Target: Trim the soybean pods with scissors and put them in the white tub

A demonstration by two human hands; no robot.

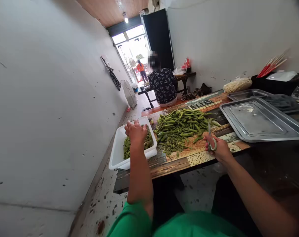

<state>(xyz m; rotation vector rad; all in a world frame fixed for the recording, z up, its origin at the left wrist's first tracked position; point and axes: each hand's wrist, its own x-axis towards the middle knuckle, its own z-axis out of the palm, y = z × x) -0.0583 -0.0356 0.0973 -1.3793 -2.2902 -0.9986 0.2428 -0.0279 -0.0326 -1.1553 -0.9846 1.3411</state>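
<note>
My left hand (136,131) reaches over a white plastic tub (117,146), its fingers bent and apart above the green pods (127,148) inside; its palm side is hidden. My right hand (219,148) grips a pair of scissors (209,126) by pale loop handles, blades pointing up and away from me. Between the hands lies a large heap of green soybean pods (181,120) on the patterned table (174,164). Small cut-off bits (172,144) are spread along the heap's near side. One pod lies close to the scissors.
Right of the heap rests a metal tray (260,121), with a second tray (249,94) behind it. Bundled skewers (238,85) and red-ended sticks (270,65) stand at the back right. A wall (53,115) runs along the left. A person (162,85) sits beyond the table.
</note>
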